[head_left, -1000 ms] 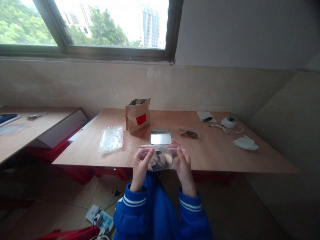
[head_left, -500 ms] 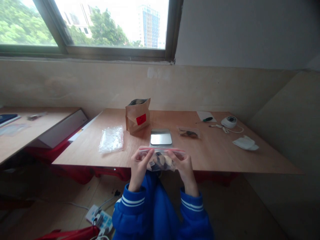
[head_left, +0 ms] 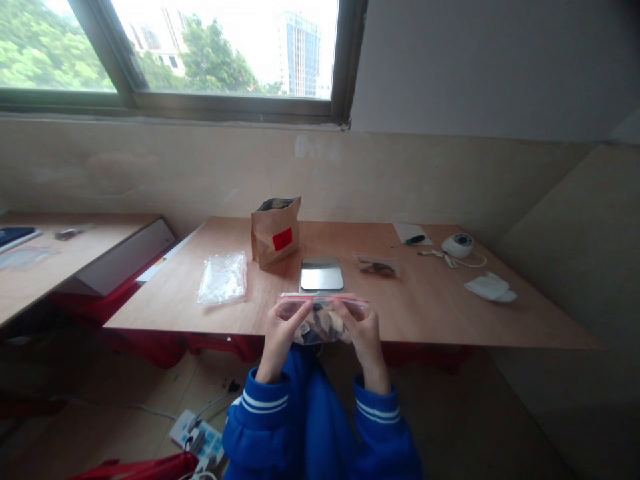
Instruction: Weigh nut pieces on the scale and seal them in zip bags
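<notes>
Single head-worn camera, looking forward and down from a seated person across a wooden table (head_left: 450, 313) toward a wall and window (head_left: 220, 50); hands close below, far edge well off

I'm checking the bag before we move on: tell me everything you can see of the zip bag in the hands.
The zip bag is clear plastic with a red strip along its top edge, holding dark and pale pieces. It is held level over the table's near edge, left hand and right hand pinching its top corners. Whether it is sealed cannot be told.
</notes>
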Motion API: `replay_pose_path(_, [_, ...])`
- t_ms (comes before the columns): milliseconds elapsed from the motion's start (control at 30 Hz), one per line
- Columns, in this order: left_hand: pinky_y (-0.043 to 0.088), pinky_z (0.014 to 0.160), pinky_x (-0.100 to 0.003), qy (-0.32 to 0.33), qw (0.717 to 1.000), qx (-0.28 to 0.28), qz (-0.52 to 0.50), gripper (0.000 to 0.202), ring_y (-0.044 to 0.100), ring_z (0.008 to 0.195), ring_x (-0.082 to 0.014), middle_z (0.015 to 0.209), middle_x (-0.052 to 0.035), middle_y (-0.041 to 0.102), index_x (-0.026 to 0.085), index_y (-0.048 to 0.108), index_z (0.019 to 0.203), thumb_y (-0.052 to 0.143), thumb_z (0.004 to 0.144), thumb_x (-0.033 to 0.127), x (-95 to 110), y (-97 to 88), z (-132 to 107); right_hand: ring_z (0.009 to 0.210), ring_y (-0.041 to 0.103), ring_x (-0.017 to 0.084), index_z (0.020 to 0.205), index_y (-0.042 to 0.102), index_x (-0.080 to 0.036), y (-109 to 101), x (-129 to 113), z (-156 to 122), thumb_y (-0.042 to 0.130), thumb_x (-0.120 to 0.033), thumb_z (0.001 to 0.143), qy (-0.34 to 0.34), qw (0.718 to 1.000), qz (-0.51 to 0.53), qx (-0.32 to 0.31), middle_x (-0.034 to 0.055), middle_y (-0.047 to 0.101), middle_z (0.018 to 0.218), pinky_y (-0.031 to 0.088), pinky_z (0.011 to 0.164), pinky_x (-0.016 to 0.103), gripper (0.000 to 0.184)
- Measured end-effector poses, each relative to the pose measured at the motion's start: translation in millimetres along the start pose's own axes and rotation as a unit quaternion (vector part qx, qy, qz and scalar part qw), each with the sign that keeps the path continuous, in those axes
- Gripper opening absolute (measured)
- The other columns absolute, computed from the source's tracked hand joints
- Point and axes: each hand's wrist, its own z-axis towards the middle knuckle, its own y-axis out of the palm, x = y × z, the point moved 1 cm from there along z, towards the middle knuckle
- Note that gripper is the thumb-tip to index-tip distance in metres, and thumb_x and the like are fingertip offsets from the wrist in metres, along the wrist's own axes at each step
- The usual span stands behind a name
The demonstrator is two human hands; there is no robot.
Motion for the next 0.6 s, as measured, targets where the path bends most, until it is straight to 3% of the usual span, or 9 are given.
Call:
replay_pose_path(267, [0.053, 0.077, -0.028, -0.005, 1.000, 0.006, -0.010, 0.022, 0.070, 0.080, -0.0196, 0.084, -0.0052, 0.075, 0.015, 0.073, 0.085, 0.075, 0.072, 0.034, -4.9, 2.8, -0.2, 0.075, 0.071, 0.020, 0.107, 0.070, -0.019, 5.3, -1.5, -0.3, 0.077, -0.038, 0.070, 0.016, 0.999, 0.035, -0.018, 0.0044, 0.076, 0.083, 0.056, 0.062, 0.027, 0.042])
replay_pose_path(433, [0.053, 0.077, -0.028, 0.013, 1.000, -0.002, 0.009, 0.020, 0.069, 0.080, -0.0191, 0.082, -0.0051, 0.075, 0.015, 0.073, 0.082, 0.072, 0.076, 0.033, -4.4, 3.5, -0.3, 0.071, 0.071, 0.017, 0.092, 0.070, -0.020, 8.2, 0.1, 1.1, 0.079, -0.030, 0.068, 0.008, 0.999, 0.050, 0.002, 0.0027, 0.076, 0.082, 0.056, 0.065, 0.026, 0.028])
replay_pose_path(600, [0.053, 0.074, -0.029, 0.021, 1.000, -0.010, 0.011, 0.020, 0.068, 0.075, -0.0184, 0.079, -0.0046, 0.073, 0.014, 0.072, 0.084, 0.070, 0.077, 0.033, -4.6, 4.0, -2.0, 0.065, 0.070, 0.017, 0.090, 0.068, -0.019, 8.7, 2.0, 1.2, 0.079, -0.029, 0.066, -0.003, 0.999, 0.038, 0.030, 0.0015, 0.074, 0.075, 0.055, 0.059, 0.024, 0.028])
